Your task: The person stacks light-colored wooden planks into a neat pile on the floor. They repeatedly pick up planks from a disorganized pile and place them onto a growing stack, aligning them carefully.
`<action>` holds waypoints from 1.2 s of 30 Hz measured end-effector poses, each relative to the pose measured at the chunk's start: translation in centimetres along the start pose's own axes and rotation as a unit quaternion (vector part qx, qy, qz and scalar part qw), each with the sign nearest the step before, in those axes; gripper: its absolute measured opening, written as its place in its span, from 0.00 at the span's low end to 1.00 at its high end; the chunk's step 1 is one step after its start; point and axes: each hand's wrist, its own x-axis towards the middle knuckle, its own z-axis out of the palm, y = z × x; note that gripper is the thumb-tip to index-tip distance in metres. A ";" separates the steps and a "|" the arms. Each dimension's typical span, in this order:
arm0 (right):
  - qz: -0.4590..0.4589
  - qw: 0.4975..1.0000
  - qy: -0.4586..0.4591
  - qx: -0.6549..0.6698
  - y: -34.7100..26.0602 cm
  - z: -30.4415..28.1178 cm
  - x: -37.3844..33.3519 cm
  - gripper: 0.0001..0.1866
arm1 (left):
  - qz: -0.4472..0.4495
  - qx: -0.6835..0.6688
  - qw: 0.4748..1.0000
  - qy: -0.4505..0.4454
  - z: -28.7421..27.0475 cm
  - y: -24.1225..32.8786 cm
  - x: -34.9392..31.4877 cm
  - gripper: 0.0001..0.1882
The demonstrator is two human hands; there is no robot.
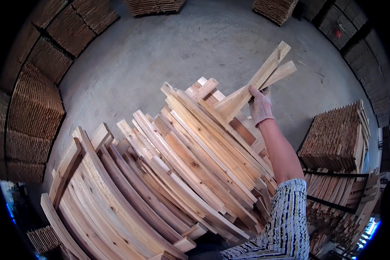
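My right hand [261, 106], in a pale pinkish work glove, reaches out past the far right side of a wood pile. Its fingers are closed around two light wooden slats [268, 67] that cross each other at the grip. Their upper ends fan apart over the floor, while their lower ends come down by the pile's far edge. Below and left of the hand lies the large pile of loose wooden boards [195, 164], stacked roughly side by side, some pale and some darker brown. My left hand is not in view.
Shorter wood pieces [203, 89] stick out at the pile's far end. At right stands a neat slat stack [331, 141], with a black metal frame [333, 203] holding more slats nearer. Tall stacks [34, 104] line the left side. Grey concrete floor [160, 52] lies beyond the pile.
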 end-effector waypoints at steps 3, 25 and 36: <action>-0.013 0.997 -0.010 -0.071 -0.8 0.8 0.2 0.26 | 0.013 -0.006 1.000 -0.011 -2.1 -0.8 1.0 0.41; -0.170 0.737 -0.340 -0.559 -17.1 15.3 -12.3 0.43 | 0.031 -0.067 0.997 -0.029 -8.0 -5.4 5.4 0.40; -0.056 0.649 -0.396 -0.647 -4.5 7.3 -14.7 0.58 | 0.078 -0.027 0.997 0.002 -9.6 -5.8 6.1 0.38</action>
